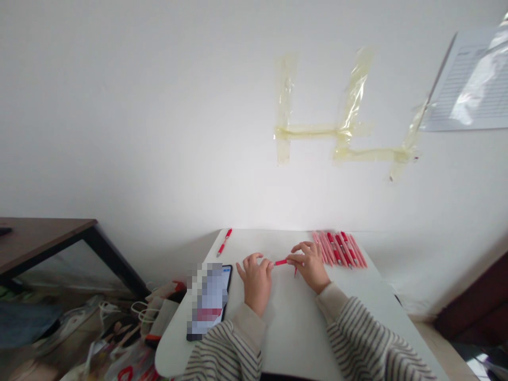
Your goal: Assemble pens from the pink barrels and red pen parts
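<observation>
My left hand (256,278) and my right hand (309,263) meet over the middle of a white table (293,328), both pinched on a short red pen part (281,262) held between them. A thin piece pokes down below my right fingers; I cannot make it out. To the right of my right hand lies a row of several red and pink pens (340,248). A single red pen (224,242) lies alone at the table's far left corner.
A phone (210,301) lies on the table by my left wrist. A dark wooden table (43,238) stands to the left, with bags and clutter (119,338) on the floor below. Yellowed tape strips (337,132) and a lined sheet (468,90) hang on the white wall.
</observation>
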